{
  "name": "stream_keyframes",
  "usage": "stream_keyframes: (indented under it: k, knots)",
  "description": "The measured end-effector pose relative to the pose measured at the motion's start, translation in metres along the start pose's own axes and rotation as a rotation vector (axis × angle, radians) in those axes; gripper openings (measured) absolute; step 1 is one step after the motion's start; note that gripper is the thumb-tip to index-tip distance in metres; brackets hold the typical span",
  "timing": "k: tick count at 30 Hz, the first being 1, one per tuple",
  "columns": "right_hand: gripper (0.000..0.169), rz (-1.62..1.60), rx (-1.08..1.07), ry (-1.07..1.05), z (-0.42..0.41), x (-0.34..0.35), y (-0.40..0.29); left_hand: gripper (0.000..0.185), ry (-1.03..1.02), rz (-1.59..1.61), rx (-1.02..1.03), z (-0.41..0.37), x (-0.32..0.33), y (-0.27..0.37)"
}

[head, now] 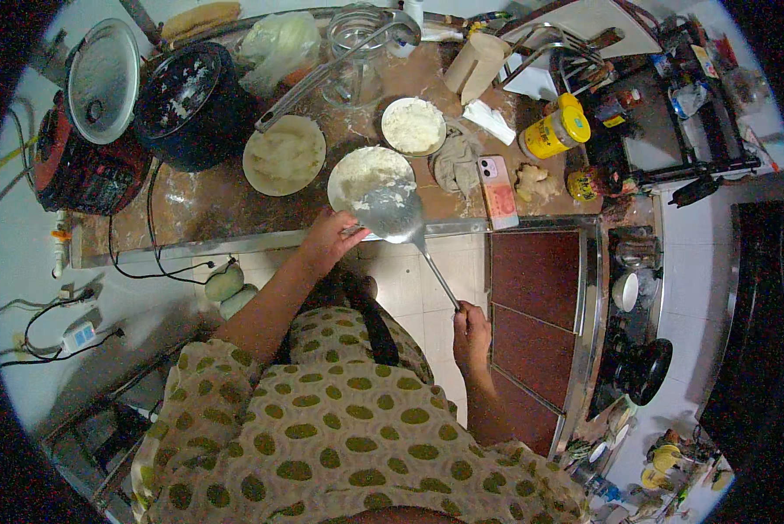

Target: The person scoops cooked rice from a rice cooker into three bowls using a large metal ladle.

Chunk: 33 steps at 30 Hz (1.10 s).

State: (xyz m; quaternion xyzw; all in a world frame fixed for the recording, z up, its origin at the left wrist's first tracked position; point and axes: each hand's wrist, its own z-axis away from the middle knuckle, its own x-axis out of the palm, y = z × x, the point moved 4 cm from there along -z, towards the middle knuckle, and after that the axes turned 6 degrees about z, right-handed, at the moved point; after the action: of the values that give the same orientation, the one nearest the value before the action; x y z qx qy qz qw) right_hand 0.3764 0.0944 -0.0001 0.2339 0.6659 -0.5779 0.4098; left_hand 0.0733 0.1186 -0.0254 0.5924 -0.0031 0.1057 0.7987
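My right hand (pixel 472 331) is closed around the handle of a metal wok spatula (pixel 395 213). The spatula's broad blade, dusted with white powder, lies over the near part of a white bowl (pixel 332 182) and hides some of its contents. White flour-like powder (pixel 377 162) shows in the bowl's far half. At the bowl's near left rim, my left hand (pixel 332 239) grips the edge, its thumb beside the blade. Left of the bowl stands a plate (pixel 250 175) with a pale, moist-looking layer. Beyond it on the right is a smaller bowl (pixel 387 135) of white powder.
A ladle (pixel 326 77) reaches over the left plate's far edge. A black pot (pixel 186 111) and a red-black cooker (pixel 91 164) stand left. To the right lie a grey cloth (pixel 456 162), a phone (pixel 498 193), ginger (pixel 534 181) and a yellow-lidded jar (pixel 556 131).
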Motion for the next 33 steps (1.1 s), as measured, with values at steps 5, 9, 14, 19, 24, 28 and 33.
stream_keyframes:
  k: [5,9,14,19,24,28,33]
  knots:
    - [0.017,0.054,0.126,-0.014,0.002,0.001,-0.001,0.02,0.098,0.052,0.193,-0.003,0.002,-0.011]
    - [0.018,0.14,0.095,0.021,0.003,-0.005,0.001,0.022,-0.058,0.196,0.107,-0.004,0.007,-0.017]
    - [0.02,0.209,0.065,0.046,0.0,-0.017,0.0,0.011,0.089,0.665,-0.072,-0.002,0.021,-0.012]
    - [0.017,0.353,-0.028,0.167,-0.001,-0.03,0.0,0.028,-0.044,0.626,-0.048,-0.004,0.024,-0.013]
    - [0.015,0.444,-0.001,0.222,-0.006,-0.035,-0.005,0.019,-0.041,0.706,0.008,-0.008,0.03,-0.012]
    - [0.017,0.459,0.009,0.241,-0.008,-0.036,-0.008,0.011,0.03,0.98,-0.167,-0.006,0.04,-0.004]
    - [0.017,0.479,0.008,0.219,-0.01,-0.037,-0.004,0.018,0.038,1.126,-0.261,-0.009,0.042,-0.015]
